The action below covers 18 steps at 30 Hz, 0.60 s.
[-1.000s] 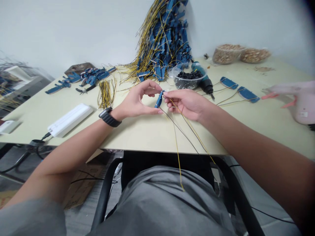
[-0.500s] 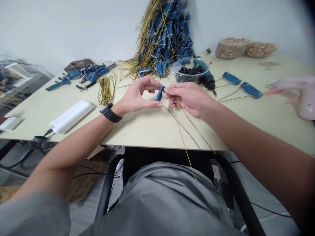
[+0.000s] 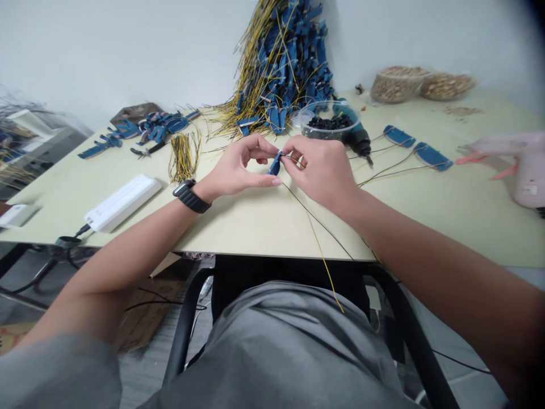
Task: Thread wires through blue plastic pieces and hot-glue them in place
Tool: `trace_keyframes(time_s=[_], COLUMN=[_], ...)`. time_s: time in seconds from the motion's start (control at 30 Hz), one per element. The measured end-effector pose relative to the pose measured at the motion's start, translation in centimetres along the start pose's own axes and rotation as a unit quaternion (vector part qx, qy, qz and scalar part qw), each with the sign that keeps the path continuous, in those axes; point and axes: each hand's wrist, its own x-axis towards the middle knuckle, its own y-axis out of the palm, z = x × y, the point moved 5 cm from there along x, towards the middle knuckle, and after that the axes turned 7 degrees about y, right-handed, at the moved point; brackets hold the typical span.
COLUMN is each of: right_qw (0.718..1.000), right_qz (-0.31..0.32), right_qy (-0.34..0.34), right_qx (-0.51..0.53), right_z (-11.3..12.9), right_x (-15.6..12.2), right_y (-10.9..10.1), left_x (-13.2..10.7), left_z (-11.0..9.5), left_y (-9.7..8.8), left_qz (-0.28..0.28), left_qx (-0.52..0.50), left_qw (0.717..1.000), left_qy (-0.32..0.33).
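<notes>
Where the pale table (image 3: 255,221) begins at the far left, a white power strip (image 3: 123,203) lies flat, with a loose bundle of yellow wires (image 3: 184,156) just beyond it and a scatter of blue parts (image 3: 145,129) further back. Next comes the left hand (image 3: 238,167), a dark watch (image 3: 190,196) on its wrist. Its thumb and forefinger are curled into a narrow ring and pinch the small blue piece (image 3: 275,165) from the left, the remaining fingers stretched out beneath. That piece is held just above the table's middle, between the two hands. The right hand (image 3: 321,170) meets it from the other side, fingertips closed tight on its upper end, knuckles toward the camera. A thin yellow wire (image 3: 324,267) and a black wire (image 3: 323,224) trail from the piece over the table's near edge toward the lap. Behind the hands a tall heap of blue parts and yellow leads (image 3: 285,62) leans on the wall, beside a clear tub of black bits (image 3: 330,122). Further right lie two blue boards (image 3: 398,136) and, at the edge, a pink glue gun (image 3: 522,165).
</notes>
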Motion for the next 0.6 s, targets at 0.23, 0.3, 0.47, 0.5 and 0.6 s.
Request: trace_keyframes(time_s=[0.23, 0.3, 0.47, 0.5, 0.6], right_qw=[0.994, 0.995, 0.997, 0.996, 0.996], right_qz=[0.008, 0.013, 0.025, 0.03, 0.041], right_qy=[-0.063, -0.059, -0.041, -0.04, -0.032], right_qx=[-0.094, -0.084, -0.065, -0.067, -0.068], right_z=[0.1, -0.1, -0.8, -0.9, -1.0], right_x=[-0.2, -0.1, 0.2, 0.2, 0.4], right_y=[0.2, 0.2, 0.2, 0.2, 0.1], left_x=[0.1, 0.2, 0.2, 0.2, 0.3], left_z=[-0.1, 0.2, 0.7, 0.6, 0.3], left_y=[0.4, 0.6, 0.8, 0.8, 0.8], left_qz=[0.007, 0.003, -0.009, -0.01, -0.009], left_qx=[0.007, 0.012, 0.043, 0.049, 0.057], left_qw=[1.0, 1.0, 0.999, 0.999, 0.998], left_qy=[0.0, -0.007, -0.022, -0.02, -0.019])
